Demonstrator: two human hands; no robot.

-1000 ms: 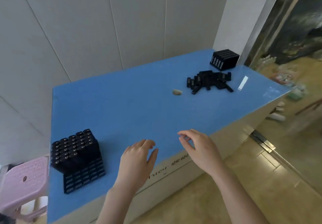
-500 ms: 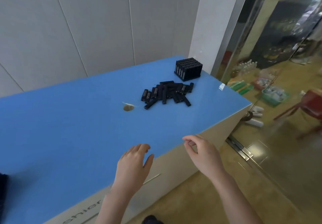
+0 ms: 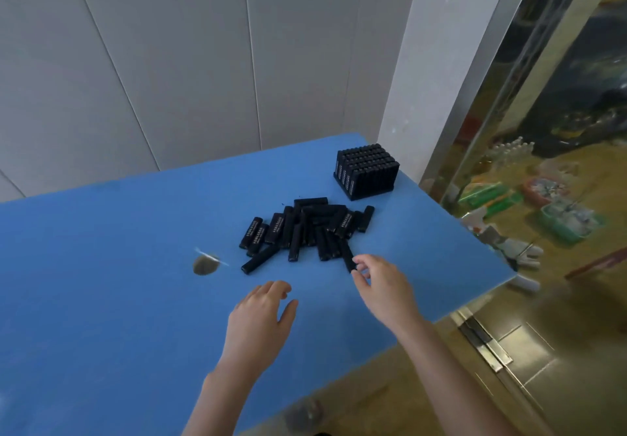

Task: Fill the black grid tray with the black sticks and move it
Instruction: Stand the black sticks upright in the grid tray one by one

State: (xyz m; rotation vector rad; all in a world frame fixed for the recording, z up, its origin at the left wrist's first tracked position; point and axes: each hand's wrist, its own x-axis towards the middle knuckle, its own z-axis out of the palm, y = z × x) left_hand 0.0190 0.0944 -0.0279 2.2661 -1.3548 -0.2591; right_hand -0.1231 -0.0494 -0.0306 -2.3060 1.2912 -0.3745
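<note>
Blue table [image 3: 101,283] filled most of view. Black grid tray [image 3: 368,172], packed with upright sticks, sat at far right corner. Loose black sticks [image 3: 305,228] were piled just in front of it. Left hand [image 3: 258,320] hovered over table, fingers relaxed, holding nothing. Right hand [image 3: 383,286] was curled at end of nearest stick [image 3: 346,254], honestly couldn't tell if pinching it.

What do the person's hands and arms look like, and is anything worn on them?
Both the left hand and the right hand are bare: no gloves, rings or watch can be seen. The left forearm and the right forearm are also bare, with no sleeve in view down to the picture's lower edge.
</note>
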